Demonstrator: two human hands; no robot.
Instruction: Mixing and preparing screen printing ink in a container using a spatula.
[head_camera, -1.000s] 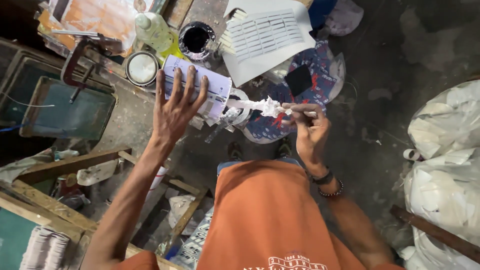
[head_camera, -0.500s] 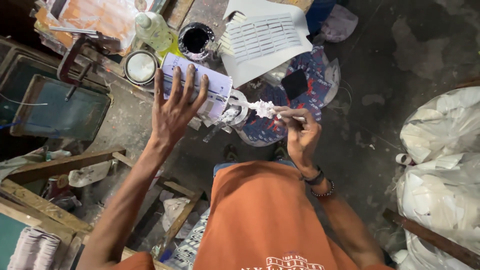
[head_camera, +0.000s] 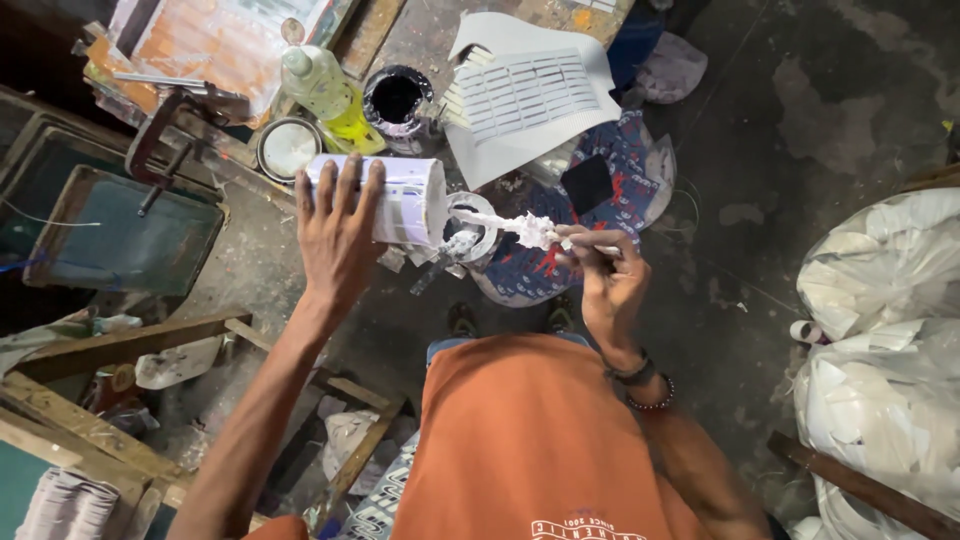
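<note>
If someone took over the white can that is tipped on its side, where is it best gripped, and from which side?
Grip the white can around its closed end, from the left, much as the left hand holds it. It lies tipped, mouth toward the right hand, whose paste-coated stick reaches into it, so the mouth end is probably messy and occupied.

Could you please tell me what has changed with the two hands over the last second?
The left hand, spread open over the white can before, has closed its fingers round it and holds it tipped on its side. The right hand still grips the paste-coated stick at the can's mouth. Bottle and black tin stayed.
</note>
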